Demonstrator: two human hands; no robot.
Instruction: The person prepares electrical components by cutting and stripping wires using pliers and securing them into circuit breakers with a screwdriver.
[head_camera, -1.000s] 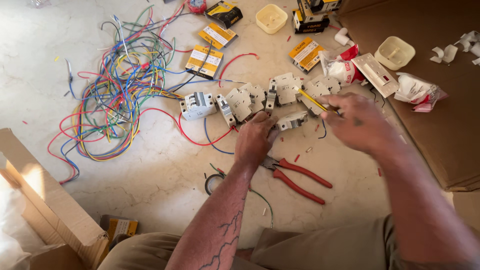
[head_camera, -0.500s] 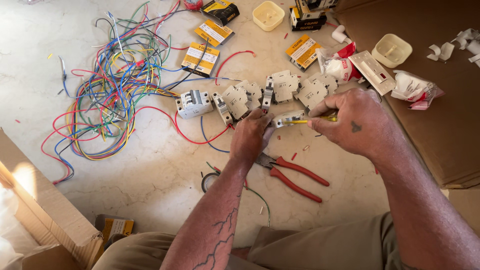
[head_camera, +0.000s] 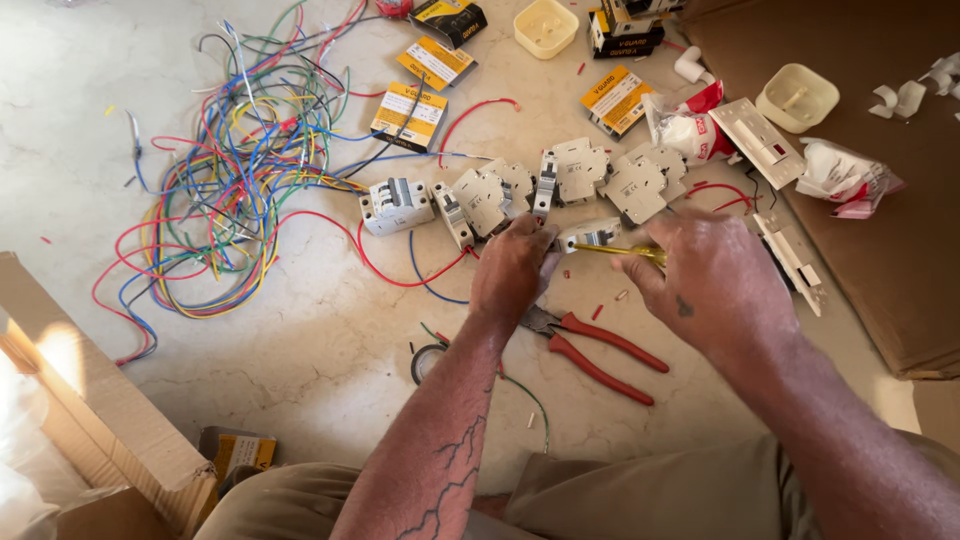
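Observation:
My left hand (head_camera: 512, 268) grips a small white circuit breaker (head_camera: 590, 236) just above the floor. In my right hand (head_camera: 712, 288) is a yellow-handled screwdriver (head_camera: 622, 251), its shaft lying sideways against the breaker. A row of several white circuit breakers (head_camera: 500, 195) lies on the floor just beyond both hands. Red-handled pliers (head_camera: 598, 350) rest on the floor under my hands, with a small roll of black tape (head_camera: 428, 362) to their left.
A tangle of coloured wires (head_camera: 235, 180) covers the floor at the left. Yellow-and-black small boxes (head_camera: 410, 112) lie at the back, with cream plastic tubs (head_camera: 545, 26). A brown cardboard sheet (head_camera: 890, 220) is at the right, a cardboard box (head_camera: 90, 420) at the lower left.
My right hand has brought the screwdriver down and left until its shaft meets the breaker in my left hand. The view has shifted slightly.

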